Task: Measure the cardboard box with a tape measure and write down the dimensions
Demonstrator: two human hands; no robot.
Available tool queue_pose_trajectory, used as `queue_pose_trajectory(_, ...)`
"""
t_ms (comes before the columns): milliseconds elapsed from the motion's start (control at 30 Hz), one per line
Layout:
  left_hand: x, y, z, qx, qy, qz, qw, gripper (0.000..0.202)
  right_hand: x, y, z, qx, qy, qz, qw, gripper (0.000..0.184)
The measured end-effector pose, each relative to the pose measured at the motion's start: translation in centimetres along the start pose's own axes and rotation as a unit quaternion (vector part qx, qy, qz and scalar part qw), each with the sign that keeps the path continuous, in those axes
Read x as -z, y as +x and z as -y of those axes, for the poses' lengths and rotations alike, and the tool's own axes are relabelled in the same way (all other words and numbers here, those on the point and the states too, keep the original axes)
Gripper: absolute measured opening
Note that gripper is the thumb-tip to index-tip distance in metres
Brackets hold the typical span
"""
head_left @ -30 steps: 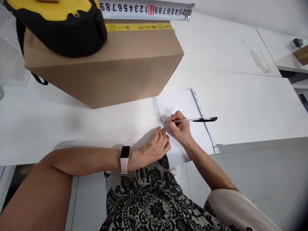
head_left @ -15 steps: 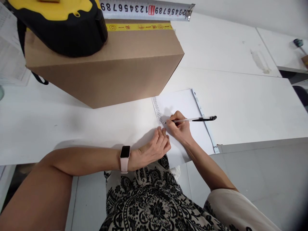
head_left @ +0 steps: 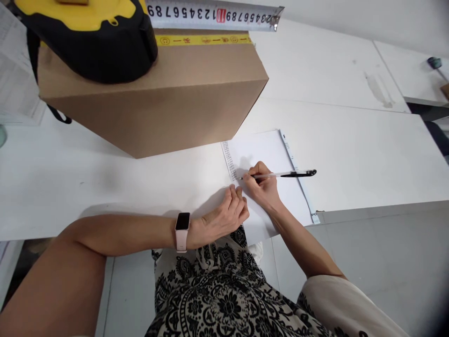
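Observation:
In the head view a black-capped clear pen (head_left: 293,173) is pinched in my right hand (head_left: 262,185), its tip resting on a white sheet of paper (head_left: 268,147). Small writing runs along the sheet's left margin, near the tip; I cannot read it. My left hand (head_left: 228,210) lies on the sheet's near left edge, fingers bent a little and holding nothing. A watch with a pale pink strap (head_left: 181,234) is on that wrist. Beyond my hands a brown cardboard box (head_left: 168,112) stands on the white table (head_left: 351,154).
A black and yellow tape measure (head_left: 112,51) sits on top of the box, its blade (head_left: 203,14) drawn out to the right along the far edge. Printed papers (head_left: 17,70) lie at the far left. The table's front edge runs close to my body.

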State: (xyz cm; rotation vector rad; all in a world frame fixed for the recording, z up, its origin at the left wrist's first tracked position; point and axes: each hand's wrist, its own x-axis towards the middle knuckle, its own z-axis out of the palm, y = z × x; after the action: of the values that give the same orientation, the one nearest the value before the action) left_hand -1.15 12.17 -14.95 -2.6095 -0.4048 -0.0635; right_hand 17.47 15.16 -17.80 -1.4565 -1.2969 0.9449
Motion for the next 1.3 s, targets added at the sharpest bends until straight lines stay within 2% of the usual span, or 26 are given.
queue_pose_trajectory(400,0.01,0.12,-0.05,-0.004,0.018,0.011,1.0,0.038,0.03,0.02,0.2,-0.005,0.0,-0.015,1.0,0.024)
queue_pose_trajectory(1167,0.16,0.14,0.12,0.009,-0.017,0.01,1.0,0.038,0.04,0.08,0.21,-0.005,-0.014,-0.013,1.0,0.024)
queue_pose_trajectory(1300,0.1,0.07,0.13,0.003,-0.016,0.01,1.0,0.038,0.18,0.14,-0.32,0.017,-0.024,-0.03,0.999,0.024)
